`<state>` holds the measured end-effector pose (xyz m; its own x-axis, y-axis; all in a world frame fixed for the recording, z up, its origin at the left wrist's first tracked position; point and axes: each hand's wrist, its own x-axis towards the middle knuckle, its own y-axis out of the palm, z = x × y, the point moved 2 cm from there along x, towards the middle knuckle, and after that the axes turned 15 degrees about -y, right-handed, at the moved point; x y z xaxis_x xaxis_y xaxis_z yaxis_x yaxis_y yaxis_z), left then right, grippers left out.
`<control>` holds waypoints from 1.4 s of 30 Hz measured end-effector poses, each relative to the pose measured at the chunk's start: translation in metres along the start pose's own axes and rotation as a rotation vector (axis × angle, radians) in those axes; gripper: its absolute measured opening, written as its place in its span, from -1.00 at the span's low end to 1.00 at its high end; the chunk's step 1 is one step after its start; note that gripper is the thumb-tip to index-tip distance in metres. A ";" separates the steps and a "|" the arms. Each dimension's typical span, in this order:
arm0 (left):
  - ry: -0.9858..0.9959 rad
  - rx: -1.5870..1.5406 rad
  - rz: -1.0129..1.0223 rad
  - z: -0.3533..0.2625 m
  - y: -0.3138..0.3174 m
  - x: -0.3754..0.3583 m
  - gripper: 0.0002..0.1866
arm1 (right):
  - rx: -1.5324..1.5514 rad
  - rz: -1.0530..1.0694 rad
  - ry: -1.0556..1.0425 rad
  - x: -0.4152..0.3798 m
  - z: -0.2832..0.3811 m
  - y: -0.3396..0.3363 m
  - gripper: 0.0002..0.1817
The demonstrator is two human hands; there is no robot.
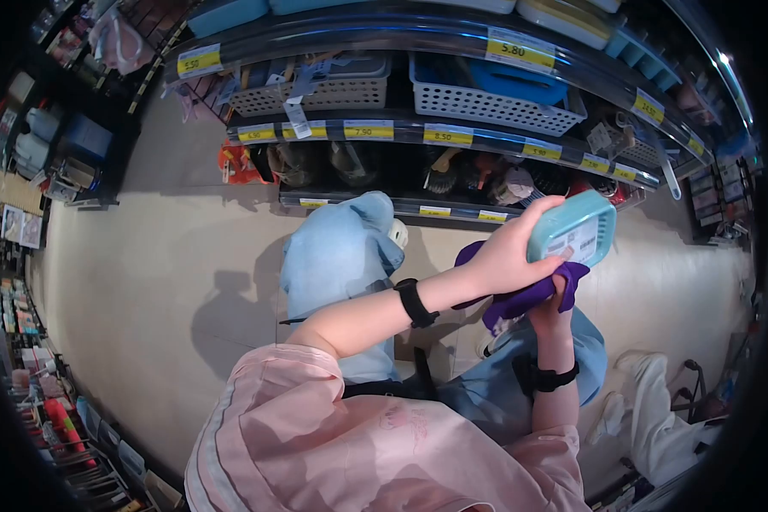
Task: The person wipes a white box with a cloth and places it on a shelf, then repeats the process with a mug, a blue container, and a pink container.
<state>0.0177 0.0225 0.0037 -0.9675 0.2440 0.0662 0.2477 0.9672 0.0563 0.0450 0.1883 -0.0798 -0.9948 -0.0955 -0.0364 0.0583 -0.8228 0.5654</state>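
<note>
We hold a small light-blue plastic basket (573, 229) with a white label up in front of store shelves. Our left hand (508, 256) is clamped on its near edge. Our right hand (550, 309), just below, presses a purple cloth (520, 299) against the underside. White slotted baskets (486, 104) and yellow price tags (448, 135) line the shelves (401, 128) beyond.

Left arm extended forward, bare, black band on wrist. Left hand (508, 252) curled, fingers and thumb closed in a grip. Right forearm raised upright, banded at wrist; right hand (553, 303) clenched beneath the left.
</note>
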 end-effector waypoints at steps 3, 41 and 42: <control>-0.067 -0.225 0.049 0.009 -0.003 0.003 -0.28 | -0.298 0.013 -0.226 0.009 0.010 -0.014 -0.40; 0.328 0.025 0.196 -0.037 -0.018 -0.016 -0.30 | -1.203 0.444 -1.041 0.128 -0.123 0.166 -0.71; 0.326 0.023 0.202 -0.036 -0.017 -0.016 -0.30 | -1.221 0.442 -1.041 0.132 -0.126 0.161 -0.70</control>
<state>0.0303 -0.0005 0.0379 -0.8315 0.3985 0.3870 0.4274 0.9040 -0.0125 -0.0666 -0.0272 -0.0976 -0.4823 -0.4478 0.7529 -0.1400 -0.8090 -0.5709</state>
